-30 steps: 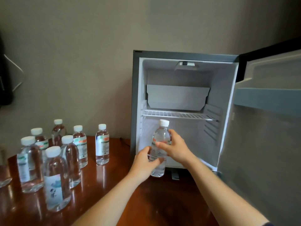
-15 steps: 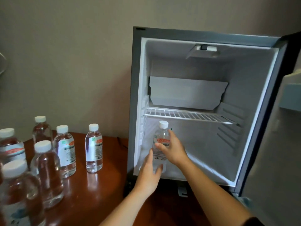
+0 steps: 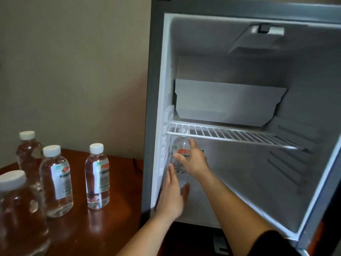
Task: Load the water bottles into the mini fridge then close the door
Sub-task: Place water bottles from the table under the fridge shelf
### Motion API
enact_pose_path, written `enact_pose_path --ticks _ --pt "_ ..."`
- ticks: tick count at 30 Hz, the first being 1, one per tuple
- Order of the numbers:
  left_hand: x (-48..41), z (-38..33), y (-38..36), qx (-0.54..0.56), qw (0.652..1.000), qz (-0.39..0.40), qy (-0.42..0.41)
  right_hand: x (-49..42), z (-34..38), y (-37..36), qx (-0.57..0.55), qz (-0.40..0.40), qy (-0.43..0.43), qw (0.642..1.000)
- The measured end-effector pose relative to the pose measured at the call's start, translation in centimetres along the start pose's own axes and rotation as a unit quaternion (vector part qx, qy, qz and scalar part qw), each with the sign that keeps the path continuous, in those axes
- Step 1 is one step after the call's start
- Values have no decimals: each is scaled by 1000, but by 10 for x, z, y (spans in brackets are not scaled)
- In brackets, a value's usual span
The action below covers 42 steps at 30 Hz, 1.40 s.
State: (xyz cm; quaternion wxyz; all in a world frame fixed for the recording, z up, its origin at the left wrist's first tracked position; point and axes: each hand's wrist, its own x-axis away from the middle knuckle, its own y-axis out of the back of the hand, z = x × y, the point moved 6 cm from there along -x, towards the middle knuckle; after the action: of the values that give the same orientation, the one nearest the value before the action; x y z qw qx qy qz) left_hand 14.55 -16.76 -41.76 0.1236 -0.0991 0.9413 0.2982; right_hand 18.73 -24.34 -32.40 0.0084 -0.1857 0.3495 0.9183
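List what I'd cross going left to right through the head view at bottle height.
Bottle cut off at the left edge → labelled bottle → bottle nearest the fridge → mini fridge's grey frame → left hand → right hand gripping the held water bottle → fridge's vented right wall.

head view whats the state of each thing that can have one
mini fridge: door open
wire shelf: in place
held bottle: upright, inside at the left, below the wire shelf
right hand: grips the held bottle around its middle
left hand: open, fingers straight, by the held bottle's base
bottles on the table: four in view, upright, capped
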Motion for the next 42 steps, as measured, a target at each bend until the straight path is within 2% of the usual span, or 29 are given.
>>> enact_pose_path --ticks 7,12,16,19,22,27,31,39,42 --pt "-25 3 -7 -5 1000 -22 -10 -26 -7 -12 19 -13 -18 1000" --pt "-31 1 -7 -29 1000 -9 -7 -35 -11 -20 15 -23 -33 999" --pt "-33 -1 -5 -37 999 11 20 -34 -7 -21 -7 -4 -43 999" --pt "-25 -9 3 -41 999 0 -6 -25 -5 -19 -27 23 -44 998" --pt "-9 -18 13 -50 998 29 -3 -7 -3 -7 24 21 -35 999" --pt "34 -42 36 -138 982 126 0 37 16 23 81 41 20 996" --pt "78 -53 72 -136 976 170 -25 76 43 38 152 83 76 982" --pt "164 -56 184 -171 975 142 -23 152 123 22 171 188 192 948" --pt "198 -50 228 -226 967 117 -21 179 156 2 170 220 234 932"
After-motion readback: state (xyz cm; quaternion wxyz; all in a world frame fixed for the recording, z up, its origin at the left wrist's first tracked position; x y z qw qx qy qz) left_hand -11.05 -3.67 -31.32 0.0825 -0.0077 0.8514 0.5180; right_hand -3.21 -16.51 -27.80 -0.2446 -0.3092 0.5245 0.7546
